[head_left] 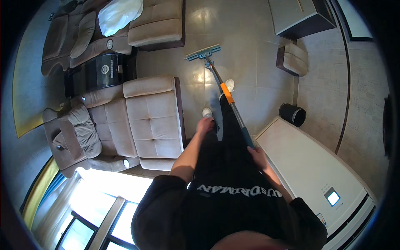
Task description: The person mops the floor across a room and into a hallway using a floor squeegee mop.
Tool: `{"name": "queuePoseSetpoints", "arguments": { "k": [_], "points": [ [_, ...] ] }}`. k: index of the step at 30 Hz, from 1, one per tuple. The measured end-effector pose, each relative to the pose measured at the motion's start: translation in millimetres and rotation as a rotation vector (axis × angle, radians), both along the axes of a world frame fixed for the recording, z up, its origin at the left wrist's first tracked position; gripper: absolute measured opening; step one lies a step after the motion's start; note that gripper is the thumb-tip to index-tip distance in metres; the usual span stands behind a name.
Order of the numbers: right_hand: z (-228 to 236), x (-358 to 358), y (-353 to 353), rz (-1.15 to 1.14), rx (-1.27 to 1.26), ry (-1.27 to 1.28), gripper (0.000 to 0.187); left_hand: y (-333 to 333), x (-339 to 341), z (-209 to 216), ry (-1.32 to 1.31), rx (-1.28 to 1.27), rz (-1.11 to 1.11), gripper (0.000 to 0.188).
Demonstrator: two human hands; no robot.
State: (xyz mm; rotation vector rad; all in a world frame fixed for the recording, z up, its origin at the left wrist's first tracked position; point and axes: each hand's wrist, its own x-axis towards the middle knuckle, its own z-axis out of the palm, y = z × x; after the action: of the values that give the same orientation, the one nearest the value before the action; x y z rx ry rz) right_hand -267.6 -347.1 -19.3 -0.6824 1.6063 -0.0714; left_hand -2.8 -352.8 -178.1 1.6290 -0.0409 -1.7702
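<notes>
While gripped, mop (225,89) shows orange-banded grey pole.

Flat mop (221,83): grey rectangular head (203,53) lying flat on the tiled floor; slim metal handle with orange sleeve and blue upper section, tilted back toward the person

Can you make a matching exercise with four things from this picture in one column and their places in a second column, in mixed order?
Things:
1. mop head
2. right hand
3. left hand
4. black bin

Places:
A. on the floor beside the white cabinet
B. gripping the top end of the mop handle
C. flat on the tiled floor, far end of the handle
D. hanging free, holding nothing, near the beige armchair

Pairs: 1-C, 2-B, 3-D, 4-A
</notes>
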Motion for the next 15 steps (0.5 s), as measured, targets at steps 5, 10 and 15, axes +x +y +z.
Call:
{"name": "queuePoseSetpoints", "arguments": {
  "k": [5,10,15],
  "points": [
    [44.2,68.0,-42.7,0.187,-0.183,0.117,0.037,-118.6,-85.0,0.2,0.293,0.159,0.337,0.021],
    [14.0,36.7,-39.3,0.146,-0.186,0.385,0.031,-124.0,-113.4,-34.2,0.260,0.262,0.267,0.012],
    [-8.2,35.7,-80.1,0.008,-0.142,0.281,0.030,-174.3,-111.0,-47.2,0.110,0.253,0.215,0.009]
  ]
}}
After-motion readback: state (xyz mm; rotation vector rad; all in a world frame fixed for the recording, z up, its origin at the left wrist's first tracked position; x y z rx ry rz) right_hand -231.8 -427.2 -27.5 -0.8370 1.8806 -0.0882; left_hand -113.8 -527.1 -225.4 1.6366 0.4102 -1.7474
